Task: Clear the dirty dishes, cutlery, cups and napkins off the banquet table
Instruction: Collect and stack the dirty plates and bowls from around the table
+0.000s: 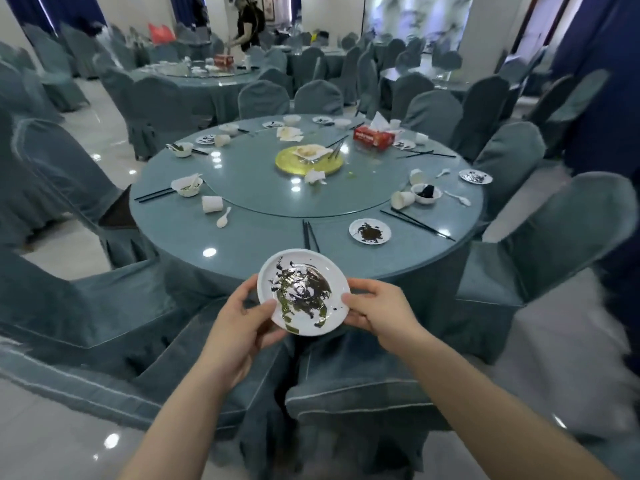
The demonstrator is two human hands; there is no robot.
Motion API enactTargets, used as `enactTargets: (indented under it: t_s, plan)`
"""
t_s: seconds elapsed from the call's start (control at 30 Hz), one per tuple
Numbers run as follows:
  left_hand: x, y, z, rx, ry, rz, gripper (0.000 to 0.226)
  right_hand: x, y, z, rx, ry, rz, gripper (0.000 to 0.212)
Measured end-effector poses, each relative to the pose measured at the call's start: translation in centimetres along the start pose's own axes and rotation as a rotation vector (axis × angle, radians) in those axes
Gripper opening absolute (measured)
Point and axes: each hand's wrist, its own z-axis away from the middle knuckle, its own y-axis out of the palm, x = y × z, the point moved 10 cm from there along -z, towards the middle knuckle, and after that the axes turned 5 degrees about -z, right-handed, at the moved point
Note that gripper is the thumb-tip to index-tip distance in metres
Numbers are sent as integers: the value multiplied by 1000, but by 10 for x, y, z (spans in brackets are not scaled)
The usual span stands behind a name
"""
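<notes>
text: we read none | red tissue box [374,137] on the table: we see print, too blurred to read

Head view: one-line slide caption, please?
Both hands, left hand and right hand, hold a sauce-smeared plate before the uncleared banquet table.

A plate [303,292] sits between both hands, before the tabletop [263,233]; chopsticks [309,235] lie just behind it, another plate [369,231] to their right, a spoon [223,217] left
</notes>
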Motion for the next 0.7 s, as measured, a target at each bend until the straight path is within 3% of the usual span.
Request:
enactTargets:
  t_s: [0.13,0.33,0.7]
  plan:
    - [32,85,-37,-18,-58,31,35,30,-93,-22,27,-4,16,12]
    - [54,188,-84,-115,-72,103,34,87,-227,-65,102,-6,92,16]
    - [69,194,-108,-336,-68,121,36,75,-272,-126,44,75,79,14]
